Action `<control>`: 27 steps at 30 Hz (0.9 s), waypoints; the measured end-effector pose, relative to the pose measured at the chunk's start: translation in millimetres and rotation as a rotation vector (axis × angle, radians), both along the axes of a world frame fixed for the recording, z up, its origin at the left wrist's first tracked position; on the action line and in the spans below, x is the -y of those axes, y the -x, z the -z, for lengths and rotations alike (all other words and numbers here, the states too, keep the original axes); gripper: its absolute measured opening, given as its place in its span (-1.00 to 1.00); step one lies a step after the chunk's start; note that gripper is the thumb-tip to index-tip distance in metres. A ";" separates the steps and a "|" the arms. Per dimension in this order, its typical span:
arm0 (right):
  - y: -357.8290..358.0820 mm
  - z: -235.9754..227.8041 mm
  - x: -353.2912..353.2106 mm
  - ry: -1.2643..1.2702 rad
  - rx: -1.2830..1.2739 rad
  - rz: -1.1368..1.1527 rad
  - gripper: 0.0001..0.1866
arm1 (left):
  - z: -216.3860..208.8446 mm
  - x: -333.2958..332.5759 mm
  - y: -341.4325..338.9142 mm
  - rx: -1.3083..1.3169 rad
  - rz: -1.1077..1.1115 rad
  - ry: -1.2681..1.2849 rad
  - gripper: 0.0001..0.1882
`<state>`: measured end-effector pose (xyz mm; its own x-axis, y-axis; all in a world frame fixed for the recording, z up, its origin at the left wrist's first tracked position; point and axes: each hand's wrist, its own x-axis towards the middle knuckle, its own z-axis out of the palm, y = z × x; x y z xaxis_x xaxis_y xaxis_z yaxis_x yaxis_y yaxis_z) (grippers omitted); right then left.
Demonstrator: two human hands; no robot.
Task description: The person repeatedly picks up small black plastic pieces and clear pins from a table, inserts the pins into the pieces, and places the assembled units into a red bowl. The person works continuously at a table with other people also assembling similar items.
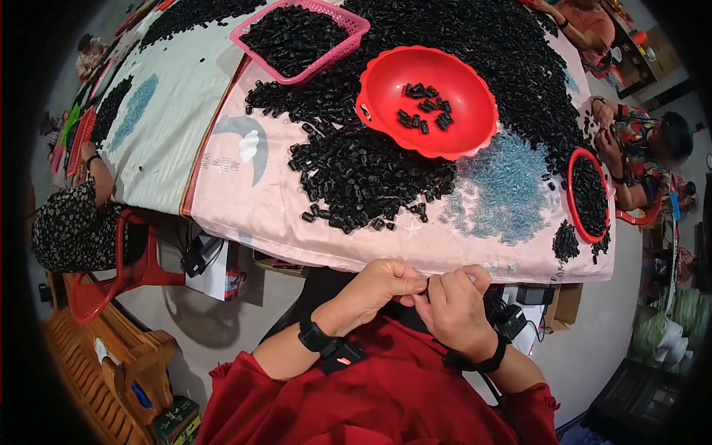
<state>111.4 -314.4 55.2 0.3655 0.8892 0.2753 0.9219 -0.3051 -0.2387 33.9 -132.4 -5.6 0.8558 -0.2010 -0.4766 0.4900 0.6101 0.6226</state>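
Observation:
Just in front of the table's near edge, my left hand (382, 291) and my right hand (459, 307) meet at the fingertips. Both are closed in a pinch. Something small and dark shows between them, but the fingers cover most of it. Beyond them, a heap of small black plastic pieces (356, 182) lies on the pink cloth (245, 211). Farther back stands a red scalloped bowl (400, 74) with several joined-looking black pieces (423, 107) in it. Right of the heap is a spread of small bluish see-through pieces (504, 193).
A pink basket (356, 31) full of black pieces stands at the back left. At the right edge is a red oval tray (572, 194) of black pieces. Co-workers sit on both sides; a red chair (137, 263) and wooden bench (96, 371) stand at left.

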 end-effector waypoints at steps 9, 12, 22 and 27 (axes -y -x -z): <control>-3.2 -3.0 -0.5 -0.016 0.097 0.103 -0.70 | -17.7 5.0 -0.3 0.029 -0.036 0.020 -0.75; -3.9 -4.1 -1.6 -0.011 0.124 0.123 -0.70 | -15.2 3.7 2.2 0.037 0.017 0.034 -0.69; -9.1 -7.2 -1.5 -0.055 -0.016 0.036 -0.76 | -8.2 2.6 3.2 0.171 0.097 -0.054 -0.66; -8.0 -7.1 2.2 -0.044 -0.030 -0.001 -0.75 | -12.3 4.2 4.2 0.111 0.093 0.019 -0.67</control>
<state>119.4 -316.6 62.3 0.3730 0.8769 0.3033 0.9147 -0.2925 -0.2790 29.7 -136.6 6.6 0.8803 -0.2895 -0.3759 0.4738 0.5775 0.6648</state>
